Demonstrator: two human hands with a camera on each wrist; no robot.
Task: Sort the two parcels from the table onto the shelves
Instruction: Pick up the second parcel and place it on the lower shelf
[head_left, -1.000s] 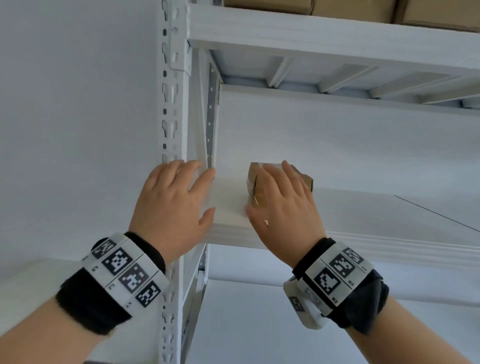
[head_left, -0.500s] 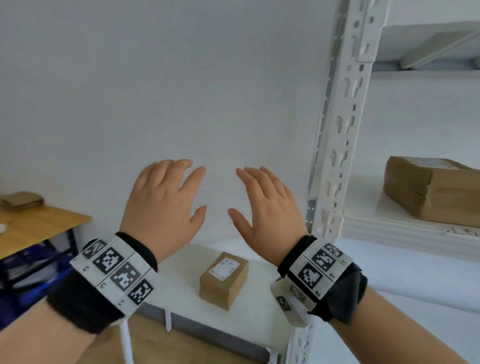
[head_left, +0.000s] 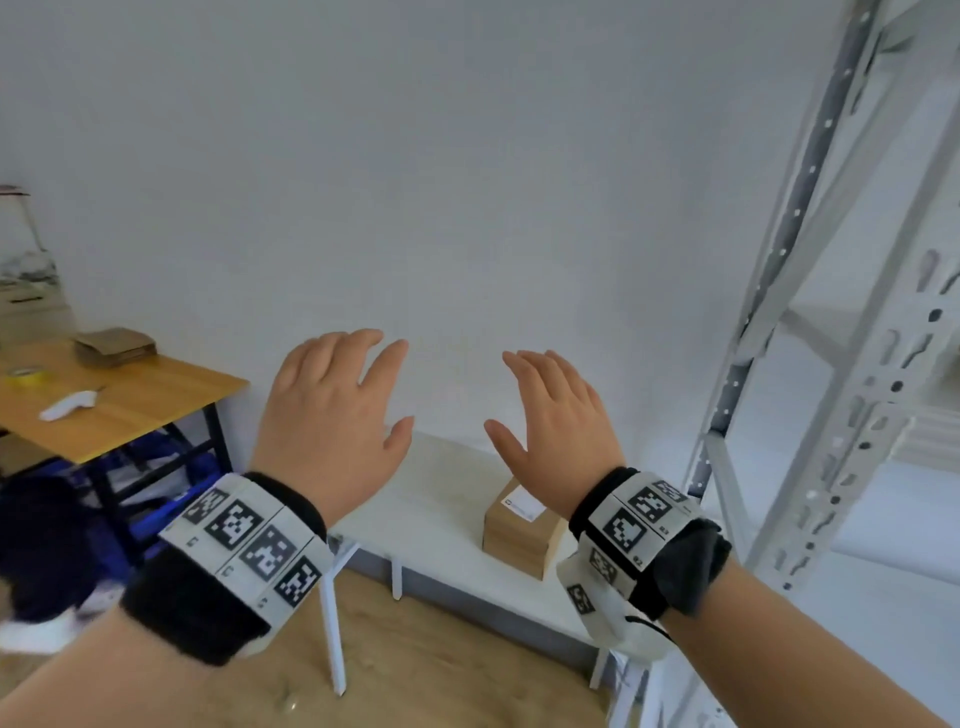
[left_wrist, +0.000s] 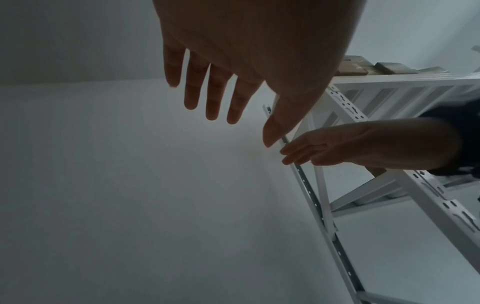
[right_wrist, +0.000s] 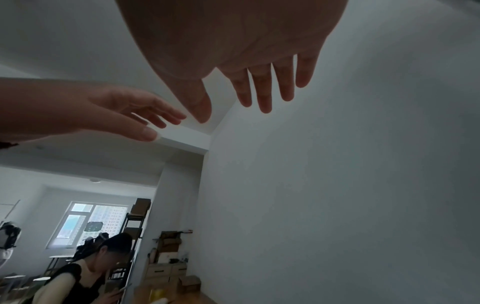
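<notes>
A small brown cardboard parcel (head_left: 519, 530) with a white label stands on the low white table (head_left: 441, 499), partly behind my right wrist. My left hand (head_left: 337, 405) and right hand (head_left: 556, 410) hover side by side in the air above the table, palms down, fingers straight and spread, holding nothing. In the left wrist view my left hand (left_wrist: 221, 98) is empty, with my right hand (left_wrist: 337, 146) beside it. The right wrist view shows my right hand (right_wrist: 259, 92) empty too. The white metal shelf rack (head_left: 831, 364) stands to the right; brown parcels (left_wrist: 363, 67) lie on its upper shelf.
A wooden desk (head_left: 114, 410) at the left carries flat cardboard, a tape roll and a white tool. A white wall runs behind the low table. A seated person (right_wrist: 91, 273) appears low in the right wrist view. Wooden floor lies below.
My hands let go of the parcel on the shelf and drew back. My view swung left and down from the rack to the low table with the other parcel.
</notes>
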